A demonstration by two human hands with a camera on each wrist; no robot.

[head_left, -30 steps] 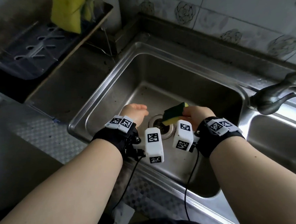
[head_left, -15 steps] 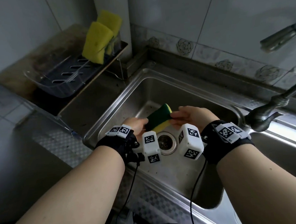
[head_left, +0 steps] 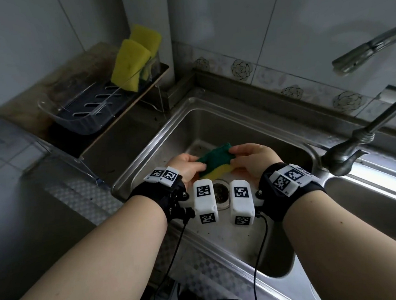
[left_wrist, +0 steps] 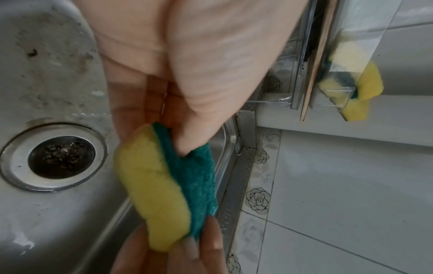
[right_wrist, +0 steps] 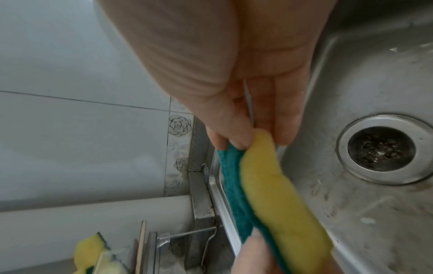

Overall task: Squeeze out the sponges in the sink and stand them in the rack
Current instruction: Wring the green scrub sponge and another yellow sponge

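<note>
A yellow sponge with a green scouring face (head_left: 216, 163) (left_wrist: 168, 187) (right_wrist: 274, 196) hangs over the steel sink (head_left: 273, 140), just above the drain (head_left: 221, 191). My left hand (head_left: 188, 165) (left_wrist: 173, 128) pinches its left end, thumb pressed into the green side. My right hand (head_left: 246, 158) (right_wrist: 248, 137) pinches the other end, and the sponge is squashed and bent between them. Two more yellow sponges (head_left: 137, 60) (left_wrist: 351, 81) stand upright in the clear rack (head_left: 82, 118) at the back left.
The rack sits on a dark board (head_left: 111, 130) left of the sink. A curved tap (head_left: 364, 128) reaches in from the right, with a spray head (head_left: 354, 57) above it. A tiled wall stands close behind, and a second basin (head_left: 372, 205) lies to the right.
The right hand lifted the sponge from near the drain and the left hand took hold of its other end. Both hands now squeeze it higher over the sink.
</note>
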